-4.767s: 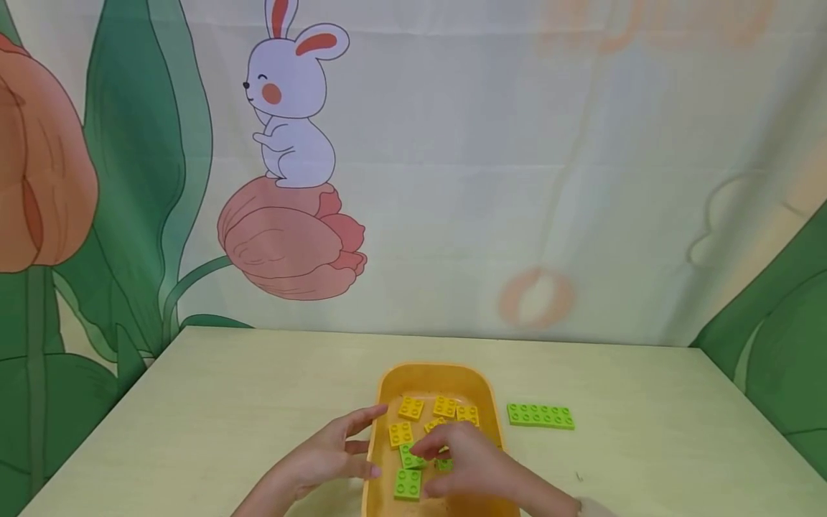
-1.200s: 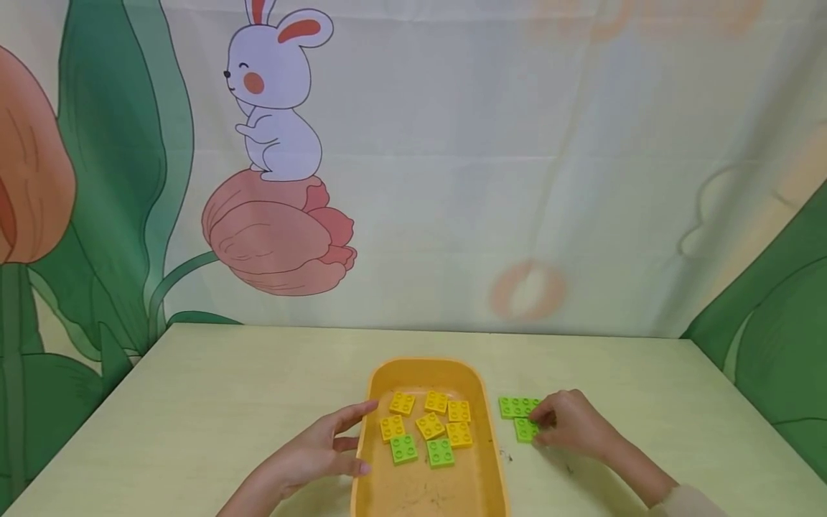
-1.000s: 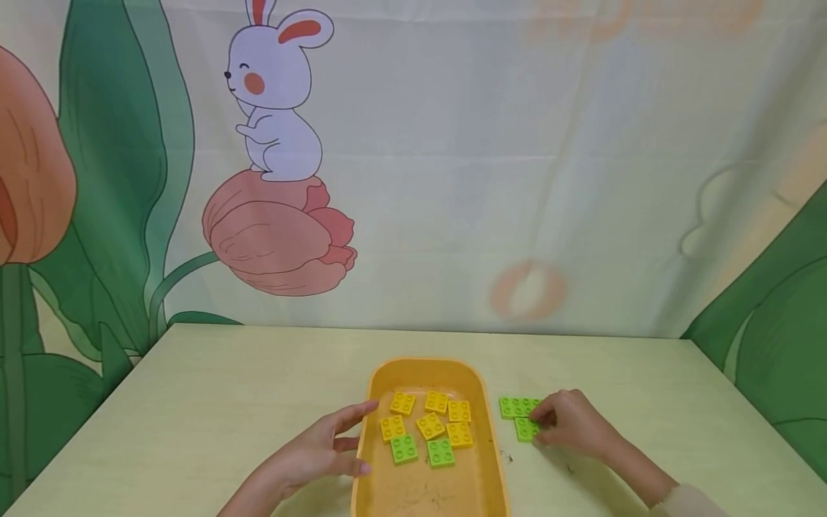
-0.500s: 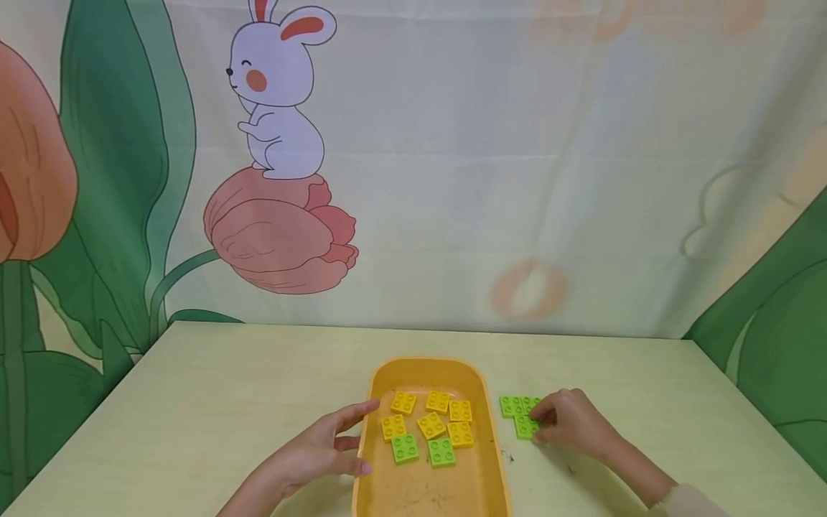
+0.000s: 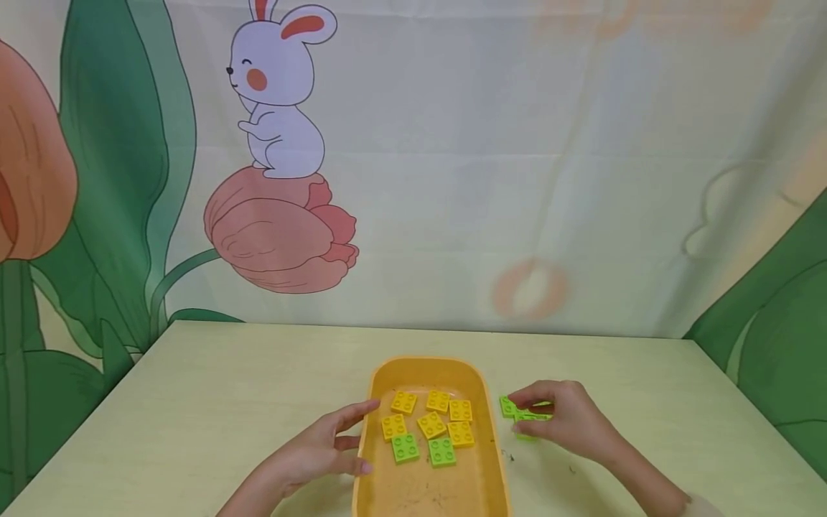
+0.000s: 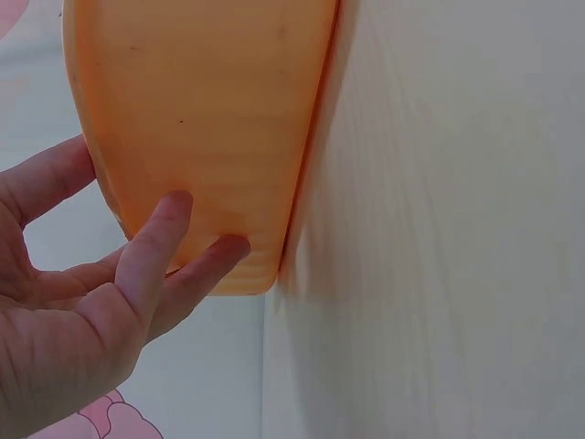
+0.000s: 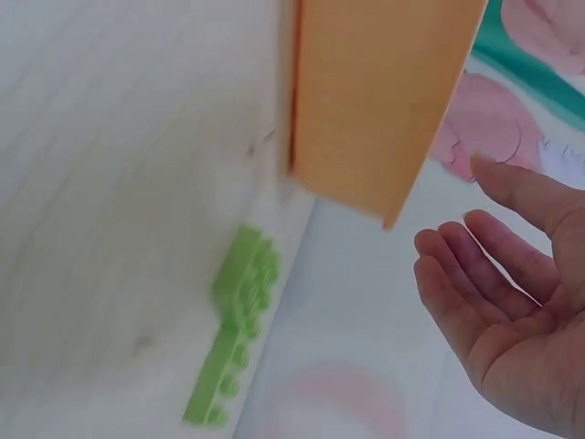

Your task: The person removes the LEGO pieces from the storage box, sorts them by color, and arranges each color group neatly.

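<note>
Yellow bricks [image 5: 431, 425], six, two green bricks [image 5: 405, 448] in tray [image 5: 429, 492] between hands. Left hand [image 5: 318, 446], splayed, touches tray. Right hand [image 5: 577, 424] loose, empty; only right wrist view shows it clear of green pieces [image 7: 239, 285] outside tray.

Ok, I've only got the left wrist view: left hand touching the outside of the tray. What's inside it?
Observer: Six yellow blocks and two green blocks.
Operator: What's to the right of the tray?
Observer: The right hand, by some green pieces on the table.
Operator: Is it gripping one?
Observer: No, the right wrist view shows that hand empty.
</note>
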A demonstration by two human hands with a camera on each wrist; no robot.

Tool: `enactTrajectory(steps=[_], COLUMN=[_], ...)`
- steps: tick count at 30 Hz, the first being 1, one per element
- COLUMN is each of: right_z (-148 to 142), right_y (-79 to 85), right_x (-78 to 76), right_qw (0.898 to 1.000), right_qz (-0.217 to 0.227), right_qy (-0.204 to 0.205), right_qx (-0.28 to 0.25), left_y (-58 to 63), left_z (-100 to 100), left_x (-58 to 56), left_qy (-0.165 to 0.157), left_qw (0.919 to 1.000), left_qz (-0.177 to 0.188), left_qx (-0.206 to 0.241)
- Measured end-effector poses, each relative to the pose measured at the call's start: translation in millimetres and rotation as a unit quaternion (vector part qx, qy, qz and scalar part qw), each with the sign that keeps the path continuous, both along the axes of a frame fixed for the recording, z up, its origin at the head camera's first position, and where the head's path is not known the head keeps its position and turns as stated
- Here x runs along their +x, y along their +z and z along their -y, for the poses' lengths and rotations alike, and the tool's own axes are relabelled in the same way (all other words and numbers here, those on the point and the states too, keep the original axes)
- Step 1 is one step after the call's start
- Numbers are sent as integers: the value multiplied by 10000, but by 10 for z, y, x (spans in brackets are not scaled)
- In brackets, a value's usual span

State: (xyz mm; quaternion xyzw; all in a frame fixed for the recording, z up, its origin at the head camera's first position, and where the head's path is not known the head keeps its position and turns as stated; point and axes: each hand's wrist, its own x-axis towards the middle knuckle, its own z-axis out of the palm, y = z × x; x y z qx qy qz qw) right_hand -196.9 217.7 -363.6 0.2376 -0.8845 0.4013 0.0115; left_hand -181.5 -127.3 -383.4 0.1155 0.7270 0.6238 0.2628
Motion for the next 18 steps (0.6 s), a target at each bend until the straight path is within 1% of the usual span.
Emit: enactTrajectory(steps=[4, 8, 13, 18], right_z=[203, 427, 702, 922], right_y=[81, 98, 51, -64], right_x=[50, 55, 12, -58], right_qw=[9995, 9976, 9942, 9908], right_qz=[142, 269, 407, 402], right_qy=[260, 624, 991, 1235], right_qx=[-128, -155, 66, 369], left_y=[7, 4, -12, -21], left_z=[11, 21, 27, 29], left_x=[3, 8, 5, 1], left_qy=[-10, -76, -134, -177], left_qw=[10000, 9999, 9996, 9994], left_qz=[-39, -96, -149, -184], left_qx=[24, 121, 200, 231])
